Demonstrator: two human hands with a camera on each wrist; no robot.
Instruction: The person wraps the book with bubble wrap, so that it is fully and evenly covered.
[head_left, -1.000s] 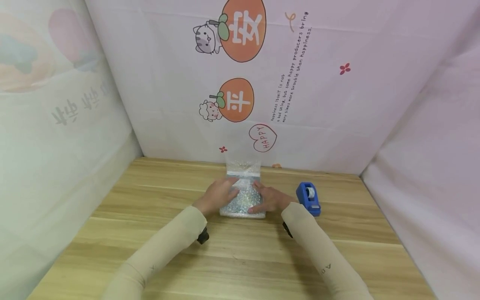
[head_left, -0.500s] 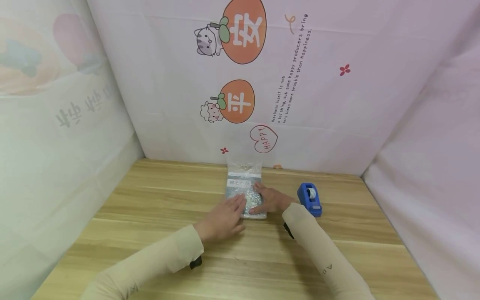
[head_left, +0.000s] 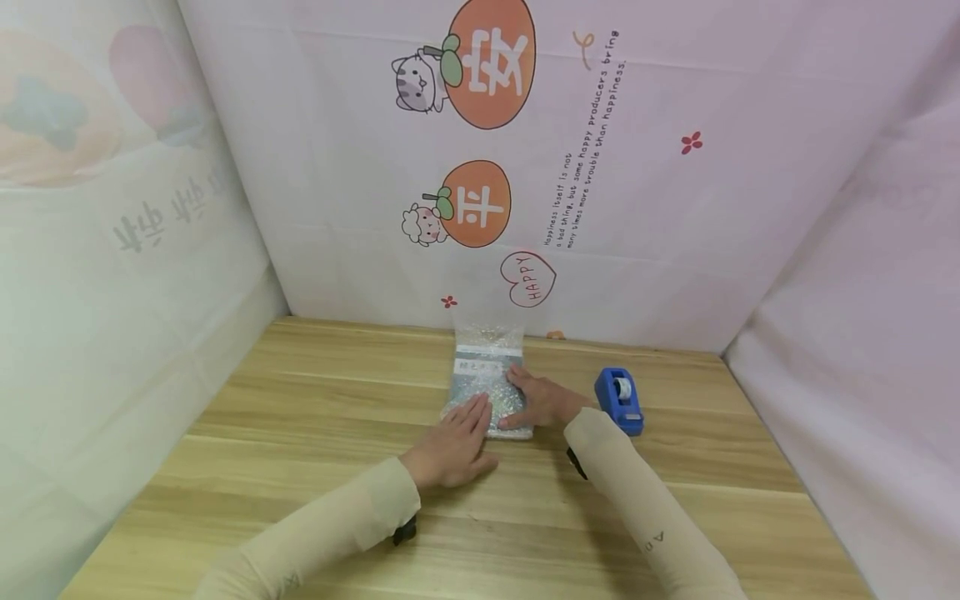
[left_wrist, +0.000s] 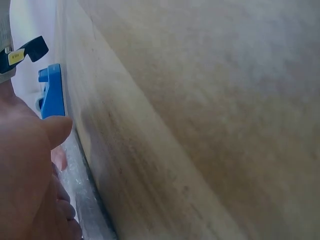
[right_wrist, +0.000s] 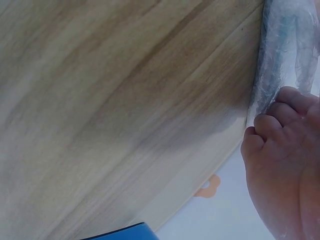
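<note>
- Sliding back toward the near edge of the desk, our left hand has left the middle of the bubble-wrap packet; its straight fingers now lie flat on the packet's near left corner, gripping nothing.
- Lying near the desk's far edge, the packet has not shifted, so we judge the pressing-down nearly finished.
- Staying flat on the packet's right side, our right hand pins it, fingers extended.
- Standing just right of that hand, the blue tape dispenser is untouched.
</note>
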